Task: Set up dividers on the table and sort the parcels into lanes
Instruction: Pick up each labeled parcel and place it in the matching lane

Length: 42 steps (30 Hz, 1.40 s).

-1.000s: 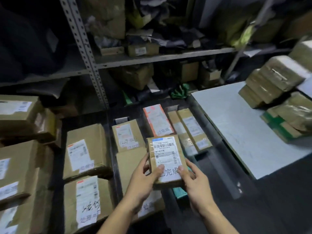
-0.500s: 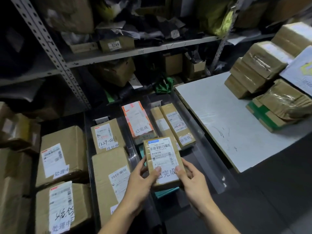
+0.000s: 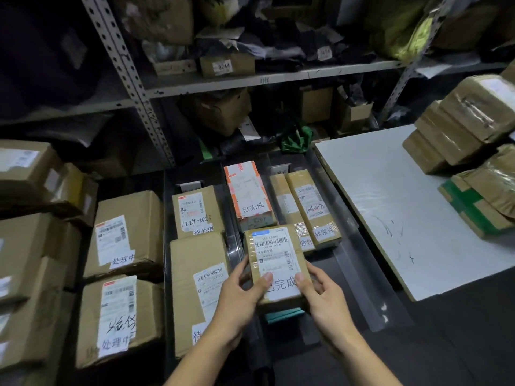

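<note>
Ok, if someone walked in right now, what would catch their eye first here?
Probably the small parcel held between the left hand and right hand, low in the middle, over the clear dividers. Beyond it lies an orange-edged parcel in the same lane. To the right, a bare white board carries taped bundles at its far edge.
</note>
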Each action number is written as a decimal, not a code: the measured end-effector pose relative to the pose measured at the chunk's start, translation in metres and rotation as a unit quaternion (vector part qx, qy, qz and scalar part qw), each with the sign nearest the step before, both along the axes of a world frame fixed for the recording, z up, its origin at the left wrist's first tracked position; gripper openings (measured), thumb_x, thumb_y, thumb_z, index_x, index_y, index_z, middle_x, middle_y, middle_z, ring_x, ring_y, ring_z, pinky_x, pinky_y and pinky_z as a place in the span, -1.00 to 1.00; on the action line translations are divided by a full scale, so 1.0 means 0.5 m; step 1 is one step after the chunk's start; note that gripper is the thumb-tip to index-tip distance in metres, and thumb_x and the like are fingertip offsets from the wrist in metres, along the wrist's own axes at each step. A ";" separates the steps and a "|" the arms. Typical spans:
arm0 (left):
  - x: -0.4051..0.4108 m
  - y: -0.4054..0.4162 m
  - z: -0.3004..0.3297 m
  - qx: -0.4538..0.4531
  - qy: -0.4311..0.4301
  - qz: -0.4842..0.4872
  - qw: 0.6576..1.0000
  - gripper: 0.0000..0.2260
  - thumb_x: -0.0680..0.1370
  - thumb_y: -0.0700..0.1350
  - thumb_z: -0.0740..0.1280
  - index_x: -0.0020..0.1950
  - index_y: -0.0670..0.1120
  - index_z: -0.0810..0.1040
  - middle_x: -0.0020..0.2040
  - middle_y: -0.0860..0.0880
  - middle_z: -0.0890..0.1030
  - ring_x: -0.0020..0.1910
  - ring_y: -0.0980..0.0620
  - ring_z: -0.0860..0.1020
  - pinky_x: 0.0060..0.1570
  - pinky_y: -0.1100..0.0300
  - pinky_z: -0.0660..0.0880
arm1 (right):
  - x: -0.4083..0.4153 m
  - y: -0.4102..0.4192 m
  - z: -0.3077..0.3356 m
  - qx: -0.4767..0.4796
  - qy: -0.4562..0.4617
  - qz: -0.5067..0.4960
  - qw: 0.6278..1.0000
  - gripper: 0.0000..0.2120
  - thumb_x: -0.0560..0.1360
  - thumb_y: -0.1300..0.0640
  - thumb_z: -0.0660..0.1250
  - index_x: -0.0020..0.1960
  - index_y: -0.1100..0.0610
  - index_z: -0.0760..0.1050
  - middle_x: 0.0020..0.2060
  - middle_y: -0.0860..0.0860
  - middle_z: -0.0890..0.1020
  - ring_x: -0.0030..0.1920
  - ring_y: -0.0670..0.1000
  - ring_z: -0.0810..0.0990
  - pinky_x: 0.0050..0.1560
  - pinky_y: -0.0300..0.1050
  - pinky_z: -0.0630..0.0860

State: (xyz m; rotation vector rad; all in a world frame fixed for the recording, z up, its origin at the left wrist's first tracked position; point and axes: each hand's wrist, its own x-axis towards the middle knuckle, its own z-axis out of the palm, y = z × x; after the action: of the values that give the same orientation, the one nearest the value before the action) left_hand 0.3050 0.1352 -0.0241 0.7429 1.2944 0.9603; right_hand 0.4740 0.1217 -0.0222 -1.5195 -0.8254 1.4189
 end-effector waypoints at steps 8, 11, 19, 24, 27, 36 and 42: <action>0.006 0.045 -0.019 -0.016 -0.016 -0.010 1.000 -0.71 0.56 -0.20 0.38 0.26 0.04 0.55 0.11 0.03 0.69 0.08 0.06 0.66 0.02 0.20 0.59 | 0.006 0.074 -0.031 -0.016 -0.074 0.069 0.995 -0.70 0.57 0.13 0.36 0.29 0.11 0.47 0.01 -0.01 0.71 0.01 -0.07 0.70 0.03 -0.16 0.63; 0.013 0.078 -0.034 -0.020 0.001 0.008 1.000 -0.72 0.58 -0.23 0.36 0.25 0.03 0.55 0.10 0.02 0.70 0.07 0.08 0.66 -0.03 0.26 0.57 | 0.004 0.113 -0.047 -0.036 -0.086 0.101 0.990 -0.66 0.59 0.09 0.34 0.33 0.14 0.42 0.09 0.05 0.69 0.09 0.02 0.68 0.18 0.09 0.59; 0.037 0.124 -0.088 -0.061 0.092 0.019 0.994 -0.71 0.58 -0.23 0.34 0.23 0.08 0.54 0.10 0.04 0.67 0.08 0.03 0.64 0.16 0.01 0.57 | 0.001 0.169 -0.086 -0.065 -0.176 0.153 0.970 -0.67 0.60 0.09 0.29 0.33 0.14 0.42 0.19 0.04 0.63 0.17 0.01 0.62 0.25 0.09 0.54; 0.053 0.111 -0.114 -0.091 0.188 0.004 0.978 -0.72 0.58 -0.14 0.33 0.27 0.09 0.50 0.13 0.06 0.65 0.07 0.02 0.63 0.12 -0.04 0.58 | 0.010 0.160 -0.106 -0.109 -0.227 0.193 0.949 -0.66 0.59 0.15 0.28 0.35 0.16 0.41 0.22 0.06 0.61 0.17 0.02 0.62 0.18 0.04 0.59; 0.056 0.118 -0.113 -0.094 0.199 0.010 0.976 -0.74 0.59 -0.14 0.32 0.25 0.08 0.52 0.12 0.06 0.66 0.05 0.02 0.63 0.11 -0.02 0.59 | 0.011 0.166 -0.105 -0.107 -0.235 0.185 0.948 -0.65 0.59 0.15 0.29 0.36 0.17 0.42 0.22 0.05 0.62 0.17 0.02 0.61 0.21 0.05 0.57; 0.057 0.147 -0.097 -0.093 0.320 -0.033 0.942 -0.76 0.61 -0.08 0.27 0.28 0.01 0.49 0.19 0.02 0.63 0.11 -0.03 0.61 0.11 0.01 0.58 | -0.003 0.178 -0.098 -0.094 -0.251 0.185 0.946 -0.67 0.62 0.13 0.26 0.38 0.13 0.45 0.25 0.04 0.62 0.19 0.00 0.60 -0.16 -0.36 0.47; 0.039 0.149 -0.060 -0.039 0.328 0.009 0.944 -0.76 0.59 -0.10 0.33 0.26 -0.01 0.50 0.13 0.04 0.65 -0.06 0.13 0.58 -0.07 0.17 0.57 | -0.013 0.184 -0.038 0.005 -0.318 0.186 0.930 -0.66 0.61 0.10 0.29 0.37 0.04 0.43 0.24 -0.03 0.61 0.03 -0.20 0.48 -0.27 -0.52 0.39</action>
State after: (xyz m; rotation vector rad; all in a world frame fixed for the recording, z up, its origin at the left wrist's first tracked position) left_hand 0.3245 0.2097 -0.0541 1.0384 1.9070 0.6853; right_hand 0.4673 0.2137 -0.0410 -1.9182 -1.5795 1.1623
